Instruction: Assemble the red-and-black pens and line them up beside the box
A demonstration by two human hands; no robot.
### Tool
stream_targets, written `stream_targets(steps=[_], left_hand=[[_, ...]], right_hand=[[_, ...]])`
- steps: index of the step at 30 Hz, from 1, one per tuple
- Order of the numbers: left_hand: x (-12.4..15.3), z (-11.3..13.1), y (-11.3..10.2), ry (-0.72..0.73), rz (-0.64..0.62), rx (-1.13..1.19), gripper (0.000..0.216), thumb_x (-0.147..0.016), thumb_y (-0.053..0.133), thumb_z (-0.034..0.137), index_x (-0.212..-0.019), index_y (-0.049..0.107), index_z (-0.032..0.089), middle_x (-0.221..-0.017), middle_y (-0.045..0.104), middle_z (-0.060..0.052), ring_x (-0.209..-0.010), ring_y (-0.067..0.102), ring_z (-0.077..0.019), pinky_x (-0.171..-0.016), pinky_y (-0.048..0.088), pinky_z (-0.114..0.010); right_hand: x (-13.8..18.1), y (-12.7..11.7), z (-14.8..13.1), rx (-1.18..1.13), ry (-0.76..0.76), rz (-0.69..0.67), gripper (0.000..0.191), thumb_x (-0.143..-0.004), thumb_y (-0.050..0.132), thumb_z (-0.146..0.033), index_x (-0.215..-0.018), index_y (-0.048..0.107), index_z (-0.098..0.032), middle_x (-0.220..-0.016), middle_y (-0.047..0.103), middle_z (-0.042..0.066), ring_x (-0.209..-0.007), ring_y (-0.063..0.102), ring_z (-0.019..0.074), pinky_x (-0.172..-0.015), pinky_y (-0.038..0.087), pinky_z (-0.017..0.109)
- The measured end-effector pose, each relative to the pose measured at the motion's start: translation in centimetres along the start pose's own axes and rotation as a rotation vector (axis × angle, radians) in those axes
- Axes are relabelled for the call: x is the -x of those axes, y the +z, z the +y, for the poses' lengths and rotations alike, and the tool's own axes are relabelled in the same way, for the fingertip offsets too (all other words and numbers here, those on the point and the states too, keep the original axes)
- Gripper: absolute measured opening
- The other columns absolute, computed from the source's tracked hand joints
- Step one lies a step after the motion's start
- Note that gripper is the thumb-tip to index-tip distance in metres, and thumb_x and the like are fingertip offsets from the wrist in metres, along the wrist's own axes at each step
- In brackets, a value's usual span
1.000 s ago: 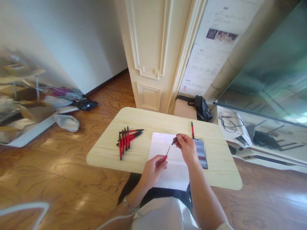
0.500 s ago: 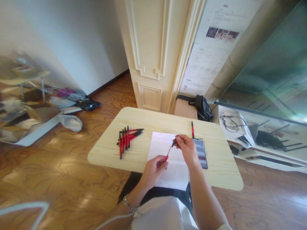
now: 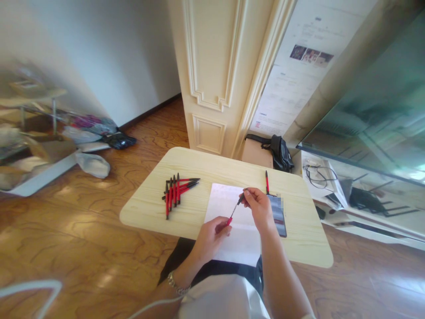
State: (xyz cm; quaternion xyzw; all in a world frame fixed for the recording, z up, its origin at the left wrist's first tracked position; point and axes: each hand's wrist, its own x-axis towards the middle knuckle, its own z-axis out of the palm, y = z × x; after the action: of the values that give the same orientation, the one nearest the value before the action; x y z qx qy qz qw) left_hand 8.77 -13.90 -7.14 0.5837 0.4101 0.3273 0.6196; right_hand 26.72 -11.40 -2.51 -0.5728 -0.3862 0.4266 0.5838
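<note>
My left hand (image 3: 210,235) grips the red barrel of a pen (image 3: 229,219) above a white sheet of paper (image 3: 236,226). My right hand (image 3: 258,208) pinches the pen's black tip piece (image 3: 241,198), with the thin refill running between the two hands. Both hands hover over the paper on a pale wooden table (image 3: 199,165). A pile of several red and black pens (image 3: 175,190) lies to the left of the paper.
One more red pen (image 3: 266,181) lies at the far side by a dark phone (image 3: 278,215), right of the paper. A black bag (image 3: 280,151) sits on a box beyond the table. Clutter lies on the floor at left; a glass cabinet stands at right.
My right hand has brought the black tip piece closer along the refill towards the red barrel. The view shifted slightly.
</note>
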Motion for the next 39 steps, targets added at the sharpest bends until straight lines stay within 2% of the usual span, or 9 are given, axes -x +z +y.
stream_targets(steps=[10,39], left_hand=[[0.1,0.3,-0.3,0.015,-0.005,-0.006,0.029,-0.081,0.059,0.04,-0.097,0.065,0.017,-0.078,0.067,-0.005,-0.07,0.062,-0.0168,-0.068,0.048,-0.027],[0.0,0.5,0.3,0.025,-0.05,-0.029,0.026,-0.081,0.059,0.036,-0.096,0.065,0.016,-0.076,0.066,-0.004,-0.069,0.061,-0.0168,-0.067,0.047,-0.027]], right_hand=[[0.1,0.1,-0.2,-0.015,-0.004,-0.014,0.031,-0.076,0.063,-0.045,-0.09,0.061,-0.017,-0.077,0.068,0.006,-0.06,0.058,0.0136,-0.053,0.043,0.026],[0.3,-1.5,0.0,-0.059,-0.007,-0.046,0.023,-0.08,0.063,-0.038,-0.089,0.062,-0.017,-0.076,0.067,0.005,-0.059,0.054,0.0122,-0.051,0.039,0.025]])
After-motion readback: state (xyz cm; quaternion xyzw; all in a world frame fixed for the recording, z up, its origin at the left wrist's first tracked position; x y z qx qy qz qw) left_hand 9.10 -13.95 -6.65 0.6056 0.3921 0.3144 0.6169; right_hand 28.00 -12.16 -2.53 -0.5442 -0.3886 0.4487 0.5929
